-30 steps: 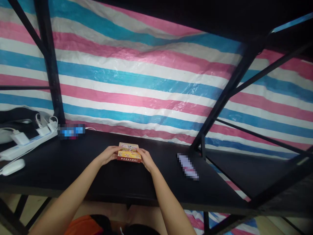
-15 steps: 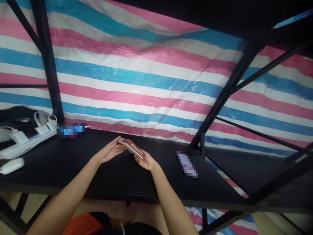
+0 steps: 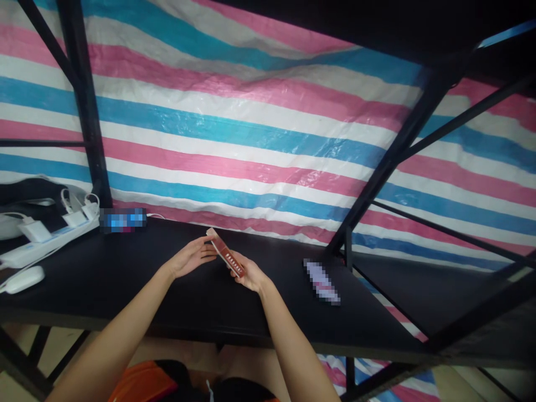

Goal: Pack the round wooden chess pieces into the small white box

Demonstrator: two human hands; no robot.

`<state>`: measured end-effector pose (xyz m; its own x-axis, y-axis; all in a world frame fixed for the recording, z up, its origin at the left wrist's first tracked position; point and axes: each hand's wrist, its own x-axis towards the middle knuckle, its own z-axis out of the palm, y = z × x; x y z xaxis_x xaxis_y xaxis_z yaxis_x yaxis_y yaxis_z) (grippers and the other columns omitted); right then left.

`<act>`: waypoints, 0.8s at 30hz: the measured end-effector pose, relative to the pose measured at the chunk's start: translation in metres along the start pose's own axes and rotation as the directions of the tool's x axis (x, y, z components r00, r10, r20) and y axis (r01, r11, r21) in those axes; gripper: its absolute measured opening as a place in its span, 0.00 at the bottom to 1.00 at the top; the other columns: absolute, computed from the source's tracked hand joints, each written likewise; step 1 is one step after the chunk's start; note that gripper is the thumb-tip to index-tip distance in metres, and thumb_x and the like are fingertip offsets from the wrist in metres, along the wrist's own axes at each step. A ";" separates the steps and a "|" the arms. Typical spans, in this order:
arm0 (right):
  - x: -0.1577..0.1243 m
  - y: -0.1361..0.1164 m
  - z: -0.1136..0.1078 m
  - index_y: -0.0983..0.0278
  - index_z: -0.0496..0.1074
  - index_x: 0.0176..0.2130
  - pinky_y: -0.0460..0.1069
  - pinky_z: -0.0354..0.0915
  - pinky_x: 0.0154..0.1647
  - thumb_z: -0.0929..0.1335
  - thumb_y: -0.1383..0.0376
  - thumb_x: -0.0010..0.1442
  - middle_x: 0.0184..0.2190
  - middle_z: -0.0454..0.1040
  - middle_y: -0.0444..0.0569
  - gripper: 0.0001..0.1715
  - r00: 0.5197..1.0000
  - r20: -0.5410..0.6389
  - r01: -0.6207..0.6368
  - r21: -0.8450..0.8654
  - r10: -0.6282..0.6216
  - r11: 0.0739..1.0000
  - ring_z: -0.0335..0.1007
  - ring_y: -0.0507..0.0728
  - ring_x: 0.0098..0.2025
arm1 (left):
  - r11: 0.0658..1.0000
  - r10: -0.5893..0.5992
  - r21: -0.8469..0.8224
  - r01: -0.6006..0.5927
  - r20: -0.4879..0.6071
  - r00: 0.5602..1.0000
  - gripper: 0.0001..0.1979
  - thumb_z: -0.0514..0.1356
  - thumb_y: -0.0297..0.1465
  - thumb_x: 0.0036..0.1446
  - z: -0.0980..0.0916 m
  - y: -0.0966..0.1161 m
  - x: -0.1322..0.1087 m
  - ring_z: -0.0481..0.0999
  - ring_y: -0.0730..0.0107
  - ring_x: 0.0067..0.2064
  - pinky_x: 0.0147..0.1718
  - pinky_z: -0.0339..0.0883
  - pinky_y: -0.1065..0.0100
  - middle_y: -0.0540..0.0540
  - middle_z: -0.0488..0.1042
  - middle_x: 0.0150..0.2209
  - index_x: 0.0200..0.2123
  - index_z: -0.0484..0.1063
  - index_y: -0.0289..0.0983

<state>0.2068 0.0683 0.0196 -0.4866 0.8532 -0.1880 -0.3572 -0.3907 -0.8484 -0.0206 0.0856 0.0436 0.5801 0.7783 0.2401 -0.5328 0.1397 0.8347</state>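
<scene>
Two bare forearms (image 3: 129, 324) rise from the lower edge and angle inward over the black tabletop (image 3: 205, 304), both wrists slightly bent; the right hand (image 3: 250, 274) grasps the near end of a small brown-red box (image 3: 226, 254), fingers curled beneath it; the left hand (image 3: 188, 259) has its fingers extended and slightly apart at the far end, the uppermost fingertip meeting the box, though whether it grips or merely touches cannot be told. The box lies between the hands near the middle of the tabletop, tilted, one narrow side with pale lettering turned toward the viewer; its broad faces are mostly hidden, the print is too small to read, and any contact with the tabletop is unclear. Farther left, a white power strip (image 3: 52, 244) carries plugs, with a rounded white object (image 3: 25, 279) before it, both cut off or nearly so by the picture's edge; a pixelated bluish item (image 3: 123, 220) beside the strip and a pixelated pale item (image 3: 321, 282) at right cannot be made out; behind hangs a striped sheet (image 3: 234, 131), partly covered by black frame posts (image 3: 372, 176).
</scene>
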 end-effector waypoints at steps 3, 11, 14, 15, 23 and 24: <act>0.002 0.000 -0.002 0.56 0.59 0.55 0.40 0.62 0.11 0.68 0.56 0.58 0.32 0.73 0.45 0.27 0.955 -0.159 0.235 -0.112 -0.251 0.966 0.68 0.49 0.19 | 0.994 -0.050 0.084 0.072 -0.240 0.969 0.15 0.59 0.43 0.55 -0.002 -0.001 0.005 0.77 0.63 0.37 0.41 0.69 0.63 0.45 0.77 0.31 0.34 0.70 0.36; 0.001 -0.003 -0.001 0.55 0.63 0.56 0.41 0.63 0.15 0.67 0.51 0.56 0.37 0.73 0.46 0.30 0.916 -0.124 0.363 -0.148 -0.381 0.920 0.69 0.49 0.24 | 0.942 -0.212 0.167 0.291 -0.376 0.902 0.19 0.66 0.38 0.50 -0.010 -0.021 0.008 0.80 0.60 0.34 0.33 0.72 0.63 0.38 0.79 0.37 0.42 0.71 0.31; -0.006 -0.006 0.003 0.55 0.63 0.56 0.44 0.67 0.22 0.64 0.48 0.58 0.42 0.71 0.48 0.30 0.943 0.058 0.329 -0.015 -0.328 0.944 0.72 0.53 0.33 | 0.937 -0.243 0.155 0.312 -0.350 0.905 0.17 0.64 0.38 0.54 -0.011 -0.023 0.008 0.79 0.62 0.36 0.35 0.72 0.66 0.38 0.79 0.37 0.41 0.73 0.30; -0.008 -0.007 0.004 0.55 0.64 0.56 0.45 0.69 0.26 0.64 0.48 0.58 0.44 0.71 0.48 0.29 0.942 0.110 0.317 0.016 -0.317 0.948 0.72 0.54 0.37 | 0.938 -0.249 0.151 0.313 -0.339 0.907 0.16 0.63 0.37 0.55 -0.011 -0.023 0.007 0.79 0.63 0.36 0.36 0.72 0.67 0.39 0.79 0.37 0.40 0.73 0.30; -0.016 -0.007 0.009 0.56 0.65 0.56 0.52 0.67 0.42 0.67 0.51 0.55 0.51 0.68 0.49 0.30 0.916 0.270 0.292 0.060 -0.297 0.955 0.69 0.60 0.48 | 0.918 -0.292 0.178 0.356 -0.307 0.906 0.11 0.59 0.33 0.59 -0.006 -0.022 0.005 0.79 0.64 0.32 0.34 0.72 0.67 0.40 0.79 0.30 0.35 0.74 0.29; -0.016 -0.007 0.009 0.57 0.65 0.56 0.52 0.67 0.43 0.67 0.51 0.55 0.51 0.68 0.50 0.30 0.916 0.275 0.289 0.058 -0.294 0.956 0.68 0.60 0.48 | 0.914 -0.291 0.189 0.359 -0.312 0.904 0.12 0.59 0.34 0.59 -0.006 -0.022 0.005 0.79 0.63 0.31 0.34 0.72 0.66 0.40 0.79 0.30 0.35 0.75 0.29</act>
<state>0.2103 0.0546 0.0329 -0.5598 0.8008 0.2130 -0.5280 -0.1467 -0.8365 -0.0094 0.0899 0.0237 0.4874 0.8544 -0.1804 -0.1619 0.2914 0.9428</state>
